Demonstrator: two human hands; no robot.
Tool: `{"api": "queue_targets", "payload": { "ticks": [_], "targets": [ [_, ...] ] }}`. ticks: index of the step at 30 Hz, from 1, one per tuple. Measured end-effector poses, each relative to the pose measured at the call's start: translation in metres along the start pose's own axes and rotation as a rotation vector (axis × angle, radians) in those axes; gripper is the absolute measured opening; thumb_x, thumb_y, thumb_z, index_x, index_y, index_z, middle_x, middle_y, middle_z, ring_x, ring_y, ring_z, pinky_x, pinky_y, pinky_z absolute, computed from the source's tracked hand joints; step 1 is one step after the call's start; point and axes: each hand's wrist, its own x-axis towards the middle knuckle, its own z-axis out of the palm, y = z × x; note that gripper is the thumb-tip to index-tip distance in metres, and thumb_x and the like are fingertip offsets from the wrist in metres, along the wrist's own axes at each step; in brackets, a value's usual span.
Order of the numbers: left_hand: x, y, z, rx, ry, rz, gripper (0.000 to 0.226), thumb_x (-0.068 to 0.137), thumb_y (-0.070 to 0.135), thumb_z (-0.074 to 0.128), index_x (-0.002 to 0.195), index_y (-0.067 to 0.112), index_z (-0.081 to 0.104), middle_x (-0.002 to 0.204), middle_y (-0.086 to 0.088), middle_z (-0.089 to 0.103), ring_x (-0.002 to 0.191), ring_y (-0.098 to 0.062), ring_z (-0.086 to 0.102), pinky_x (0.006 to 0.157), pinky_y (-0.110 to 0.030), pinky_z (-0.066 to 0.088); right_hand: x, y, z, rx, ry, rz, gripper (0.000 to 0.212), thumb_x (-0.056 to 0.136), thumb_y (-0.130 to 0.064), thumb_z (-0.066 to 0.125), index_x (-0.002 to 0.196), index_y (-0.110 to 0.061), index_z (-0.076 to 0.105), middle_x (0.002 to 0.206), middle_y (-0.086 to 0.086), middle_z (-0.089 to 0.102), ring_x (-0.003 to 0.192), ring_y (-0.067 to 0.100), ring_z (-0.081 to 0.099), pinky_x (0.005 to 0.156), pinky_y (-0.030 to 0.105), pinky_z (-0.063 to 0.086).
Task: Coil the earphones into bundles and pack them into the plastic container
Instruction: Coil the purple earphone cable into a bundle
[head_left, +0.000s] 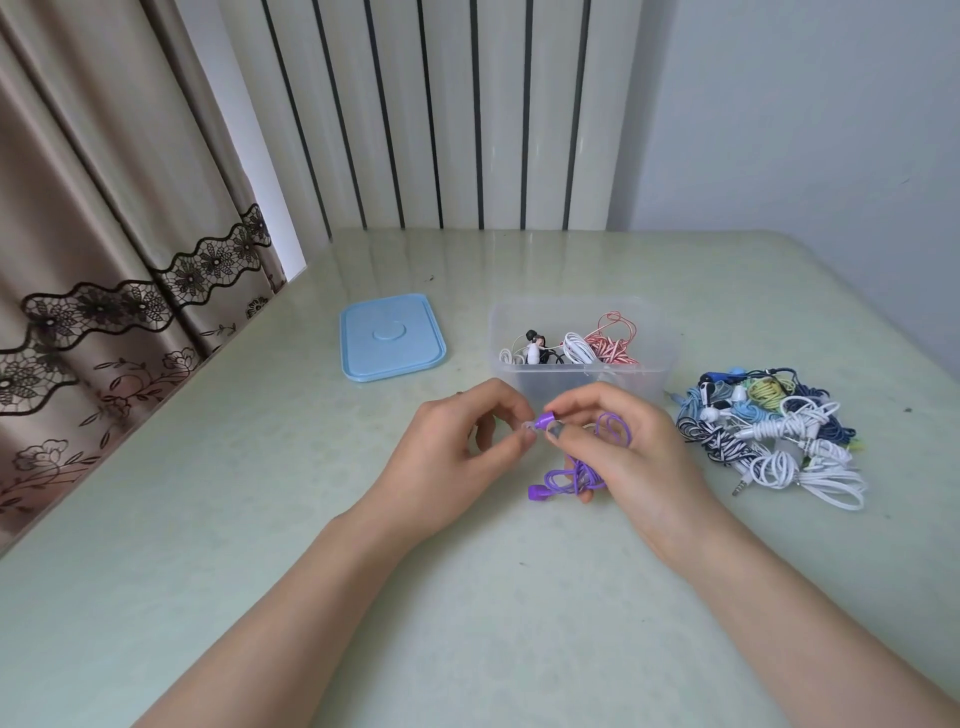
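Both hands (540, 441) pinch purple earphones (576, 475) | clear plastic container (582, 384) holds coiled bundles

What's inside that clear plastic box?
The box holds coiled earphones: a red-and-white striped bundle, a white one, and a black-and-white tangle. The frosted front wall and both hands cover the bottom, so anything lower stays hidden.

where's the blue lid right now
In the head view the blue lid lies flat on the table, left of the clear plastic container and beyond the left hand.
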Motion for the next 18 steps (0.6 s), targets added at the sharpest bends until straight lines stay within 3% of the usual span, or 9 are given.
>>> {"api": "queue_targets", "payload": {
  "ticks": [4, 8, 13, 18],
  "targets": [
    [-0.0007, -0.0005, 0.0008, -0.084, -0.003, -0.020, 0.010, 0.094, 0.017, 0.071, 0.096, 0.024, 0.065, 0.089, 0.010, 0.069, 0.067, -0.009, 0.046, 0.065, -0.018, 0.038, -0.0008, -0.0002, -0.0009, 0.005, 0.009, -0.012, 0.007, 0.088, -0.006, 0.069, 0.091, -0.012, 0.071, 0.087, 0.015, 0.069, 0.058, 0.017, 0.052, 0.046, 0.031, 0.045],
    [-0.0020, 0.0003, 0.0002, -0.111, 0.000, -0.030, 0.009, 0.094, 0.017, 0.072, 0.094, 0.023, 0.066, 0.088, 0.011, 0.069, 0.067, -0.011, 0.045, 0.064, -0.021, 0.039, -0.0017, -0.0012, -0.0009, 0.010, -0.004, -0.003, 0.006, 0.088, -0.006, 0.070, 0.091, -0.011, 0.071, 0.086, 0.016, 0.069, 0.056, 0.016, 0.051, 0.045, 0.030, 0.043],
    [-0.0030, 0.0028, -0.0015, -0.163, -0.018, -0.020, 0.009, 0.093, 0.015, 0.073, 0.093, 0.022, 0.068, 0.088, 0.008, 0.070, 0.068, -0.027, 0.048, 0.065, -0.035, 0.043, -0.0029, -0.0019, 0.0006, -0.019, -0.020, -0.013, 0.005, 0.091, -0.007, 0.066, 0.093, -0.009, 0.070, 0.081, 0.014, 0.071, 0.055, 0.014, 0.050, 0.044, 0.029, 0.043],
    [-0.0031, 0.0011, -0.0019, -0.156, -0.010, -0.005, 0.013, 0.092, 0.010, 0.072, 0.095, 0.023, 0.068, 0.089, 0.007, 0.072, 0.067, -0.025, 0.048, 0.065, -0.036, 0.045, -0.0032, -0.0027, 0.0002, -0.017, -0.011, -0.009, 0.007, 0.092, -0.006, 0.065, 0.093, -0.009, 0.071, 0.080, 0.010, 0.074, 0.056, 0.018, 0.049, 0.045, 0.029, 0.043]
  ]
}}
